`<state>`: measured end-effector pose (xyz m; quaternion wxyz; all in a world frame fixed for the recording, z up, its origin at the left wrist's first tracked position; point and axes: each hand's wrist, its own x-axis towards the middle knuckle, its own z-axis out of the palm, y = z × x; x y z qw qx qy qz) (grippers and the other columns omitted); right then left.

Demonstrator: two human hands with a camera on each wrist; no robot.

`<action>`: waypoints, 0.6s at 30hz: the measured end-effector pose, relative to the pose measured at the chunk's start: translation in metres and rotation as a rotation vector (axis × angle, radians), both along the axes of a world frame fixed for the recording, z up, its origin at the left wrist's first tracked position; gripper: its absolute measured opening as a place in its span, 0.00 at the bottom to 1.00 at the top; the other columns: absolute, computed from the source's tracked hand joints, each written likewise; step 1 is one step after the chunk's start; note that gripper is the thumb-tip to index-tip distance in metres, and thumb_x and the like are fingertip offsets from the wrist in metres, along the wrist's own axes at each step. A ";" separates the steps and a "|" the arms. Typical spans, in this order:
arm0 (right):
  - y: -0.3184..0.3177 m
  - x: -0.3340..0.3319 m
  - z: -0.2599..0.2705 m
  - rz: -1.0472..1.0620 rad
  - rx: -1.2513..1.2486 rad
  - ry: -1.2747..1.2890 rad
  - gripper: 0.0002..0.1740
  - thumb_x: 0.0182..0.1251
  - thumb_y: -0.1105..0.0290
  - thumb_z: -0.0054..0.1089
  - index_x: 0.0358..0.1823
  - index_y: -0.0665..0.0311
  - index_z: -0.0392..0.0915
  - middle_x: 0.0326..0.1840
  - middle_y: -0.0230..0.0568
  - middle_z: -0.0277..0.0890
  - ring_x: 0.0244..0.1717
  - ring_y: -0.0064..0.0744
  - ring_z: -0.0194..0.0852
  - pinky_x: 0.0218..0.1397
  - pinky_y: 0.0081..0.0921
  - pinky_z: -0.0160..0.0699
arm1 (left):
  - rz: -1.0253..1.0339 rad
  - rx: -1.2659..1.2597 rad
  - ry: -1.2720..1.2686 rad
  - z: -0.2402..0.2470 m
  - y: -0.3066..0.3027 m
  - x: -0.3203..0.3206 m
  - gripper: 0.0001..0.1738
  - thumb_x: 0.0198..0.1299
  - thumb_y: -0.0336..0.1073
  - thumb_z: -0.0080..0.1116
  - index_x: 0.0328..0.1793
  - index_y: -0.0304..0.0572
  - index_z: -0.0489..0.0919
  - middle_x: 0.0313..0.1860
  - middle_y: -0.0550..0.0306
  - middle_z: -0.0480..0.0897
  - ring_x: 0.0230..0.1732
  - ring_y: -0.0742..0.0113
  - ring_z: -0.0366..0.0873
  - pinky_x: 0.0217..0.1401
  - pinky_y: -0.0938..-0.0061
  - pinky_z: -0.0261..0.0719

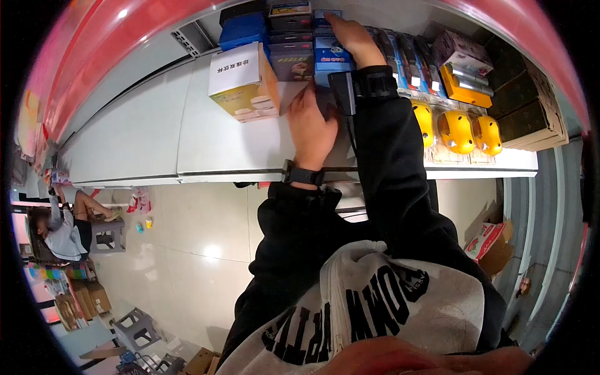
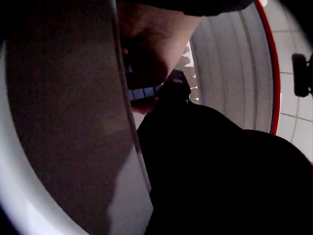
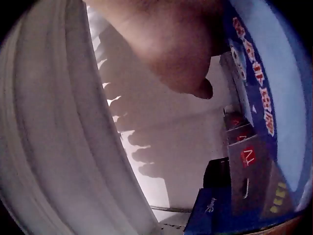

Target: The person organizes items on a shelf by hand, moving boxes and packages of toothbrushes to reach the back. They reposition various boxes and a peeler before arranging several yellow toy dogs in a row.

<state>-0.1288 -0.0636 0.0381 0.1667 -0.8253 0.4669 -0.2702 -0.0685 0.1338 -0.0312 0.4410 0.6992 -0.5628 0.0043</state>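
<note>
On the shelf, a blue box (image 1: 333, 55) stands at the front of its row. My right hand (image 1: 357, 42) reaches along its right side to the back, with one digit stretched out over its far end; the other fingers are hidden. The right wrist view shows this hand (image 3: 168, 49) beside the blue box (image 3: 254, 83), its thumb extended. My left hand (image 1: 312, 131) is in front of the row, back upward, fingers extended toward the lower front of the dark grey boxes (image 1: 292, 61) and the blue box. In the left wrist view the left hand (image 2: 156, 36) is partly shadowed.
Left of the dark boxes stands a white and yellow cup box (image 1: 242, 87). Hanging packs (image 1: 412, 62), yellow blister packs (image 1: 456, 131) and dark cartons (image 1: 525, 103) fill the right side. The shelf's front edge (image 1: 231, 177) runs below my wrists. A person (image 1: 65, 228) sits far left.
</note>
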 end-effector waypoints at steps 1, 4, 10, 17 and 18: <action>-0.003 -0.001 -0.005 0.009 -0.076 0.012 0.24 0.75 0.53 0.35 0.68 0.44 0.68 0.59 0.62 0.74 0.58 0.65 0.73 0.63 0.50 0.72 | 0.001 -0.002 0.003 -0.001 -0.001 0.000 0.34 0.49 0.30 0.63 0.65 0.30 0.69 0.56 0.37 0.77 0.59 0.41 0.72 0.65 0.55 0.66; 0.002 -0.001 -0.005 -0.018 -0.081 -0.028 0.24 0.75 0.54 0.37 0.68 0.44 0.68 0.57 0.64 0.75 0.57 0.65 0.75 0.60 0.52 0.73 | 0.003 -0.014 0.006 -0.002 -0.001 -0.001 0.34 0.49 0.30 0.62 0.65 0.30 0.69 0.56 0.36 0.77 0.58 0.41 0.72 0.65 0.55 0.66; 0.010 -0.003 0.003 0.004 0.004 -0.064 0.40 0.69 0.36 0.39 0.63 0.65 0.73 0.60 0.73 0.70 0.65 0.65 0.68 0.69 0.40 0.64 | 0.001 -0.031 -0.002 0.001 0.001 -0.001 0.33 0.49 0.29 0.62 0.65 0.30 0.70 0.55 0.36 0.78 0.58 0.42 0.73 0.65 0.55 0.67; 0.048 -0.009 0.018 -0.158 0.041 -0.361 0.42 0.65 0.42 0.53 0.61 0.79 0.69 0.53 0.73 0.75 0.60 0.66 0.71 0.64 0.42 0.69 | -0.010 -0.100 0.008 0.002 0.002 0.001 0.30 0.47 0.26 0.60 0.61 0.30 0.74 0.53 0.35 0.79 0.56 0.38 0.75 0.62 0.54 0.70; 0.056 -0.007 0.021 -0.172 0.036 -0.482 0.42 0.64 0.44 0.55 0.62 0.80 0.68 0.53 0.73 0.75 0.60 0.66 0.72 0.63 0.42 0.70 | -0.011 -0.129 -0.006 0.002 0.000 0.003 0.30 0.47 0.26 0.60 0.61 0.30 0.74 0.52 0.35 0.80 0.55 0.37 0.75 0.61 0.53 0.71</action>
